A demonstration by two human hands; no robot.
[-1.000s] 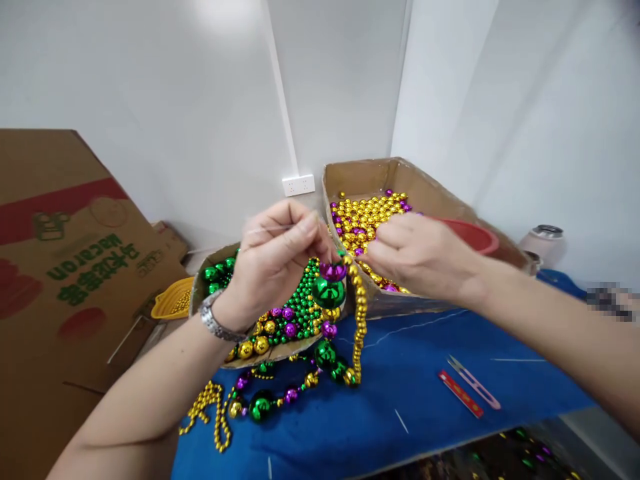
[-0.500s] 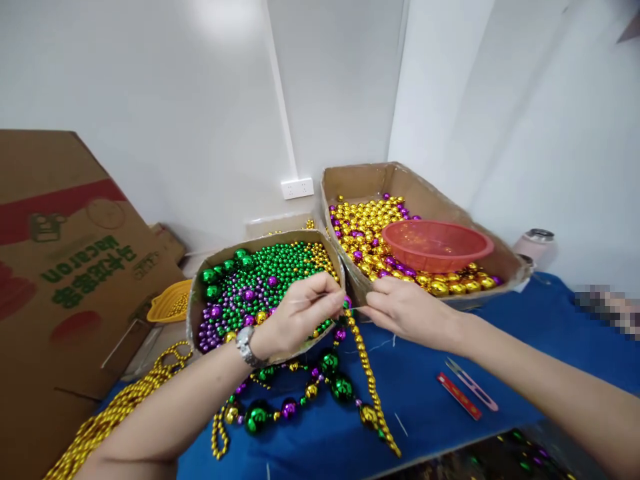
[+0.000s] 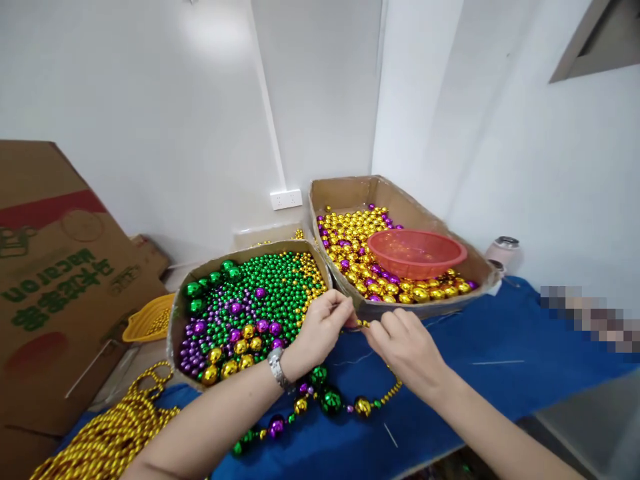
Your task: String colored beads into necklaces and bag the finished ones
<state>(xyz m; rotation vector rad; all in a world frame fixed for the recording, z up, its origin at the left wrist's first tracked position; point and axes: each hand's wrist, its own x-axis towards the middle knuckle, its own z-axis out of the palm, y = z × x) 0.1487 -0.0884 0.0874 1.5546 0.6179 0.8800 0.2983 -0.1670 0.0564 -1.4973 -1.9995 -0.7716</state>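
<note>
Both hands meet in front of the boxes, fingers pinched closed. My left hand point(image 3: 323, 330), with a watch on the wrist, grips one end of a bead necklace; its fingertips hide exactly what they pinch. A short run of gold beads point(image 3: 363, 324) spans the gap to my right hand point(image 3: 406, 350), which is closed on the gold strand. From below my right hand the small gold beads point(image 3: 393, 392) curve down to the necklace's larger beads, including a big green bead point(image 3: 331, 401) and a gold one point(image 3: 363, 407), lying on the blue cloth point(image 3: 430, 413).
A cardboard box point(image 3: 173, 333) of green, purple and gold beads stands at left. Behind right, another box point(image 3: 400, 193) holds gold and purple beads and a red basin point(image 3: 417, 257). Gold bead strands point(image 3: 115, 427) pile at lower left, near a yellow basket point(image 3: 145, 320). A bottle point(image 3: 504, 252) stands at right.
My right hand has gone from a thin thread to the gold bead strand, lifting it so its hanging end now curves up to the hand. The view has shifted right.
</note>
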